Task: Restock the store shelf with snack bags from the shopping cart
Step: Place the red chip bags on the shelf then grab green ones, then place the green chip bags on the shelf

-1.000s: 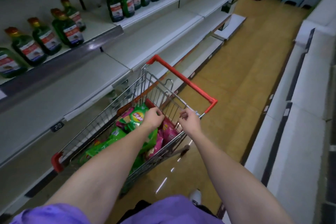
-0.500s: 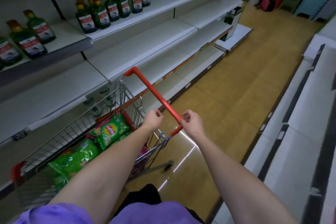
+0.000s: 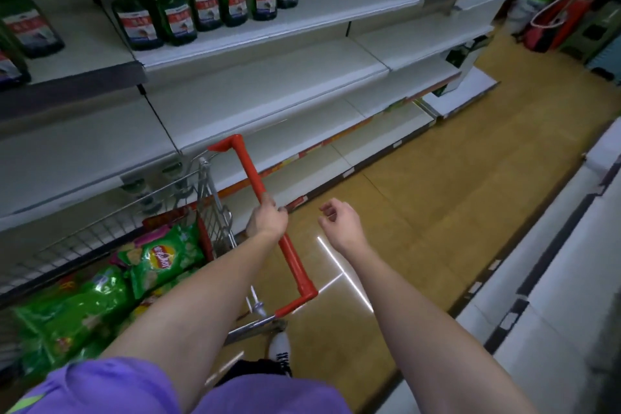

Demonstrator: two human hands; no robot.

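1. Beside the bare shelf (image 3: 262, 91), the left hand (image 3: 267, 219) grasps the cart handle (image 3: 268, 208); the right hand (image 3: 339, 223) hangs free, fingers loosely curled, holding nothing.
2. Snack bags (image 3: 158, 257) lie in the cart (image 3: 100, 232): positioning step, likely. Next: reach for a bag.

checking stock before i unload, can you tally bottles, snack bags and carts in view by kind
green bottles: at least 11, some hidden behind others
snack bags: at least 3 showing (2 green, 1 pink), more buried
cart: 1
total: at least 15
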